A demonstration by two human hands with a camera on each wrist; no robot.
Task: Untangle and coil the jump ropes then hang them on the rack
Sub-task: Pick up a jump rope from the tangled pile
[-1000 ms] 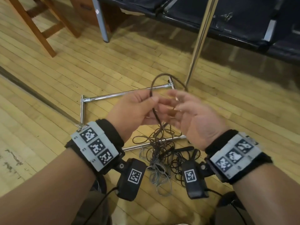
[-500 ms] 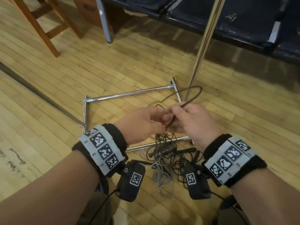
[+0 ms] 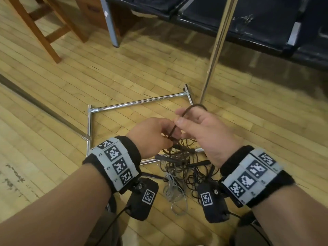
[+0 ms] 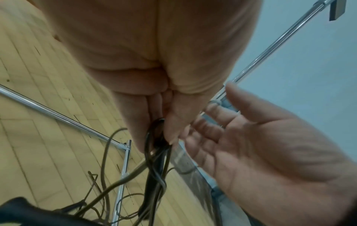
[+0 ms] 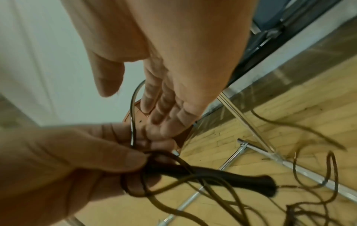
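Both bare forearms wear black wristbands (image 3: 130, 148) with grey square-coded marker plates (image 3: 116, 164) and black cabled cameras (image 3: 142, 199) beneath.

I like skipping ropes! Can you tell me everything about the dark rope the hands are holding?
The thin dark brown jump rope looks like smooth cord with a black, rounded handle. The left hand pinches the handle's top with several strands bunched there. One loop arches up over the right hand, whose fingers look straight. The rest hangs down into a tangled pile on the wooden floor.
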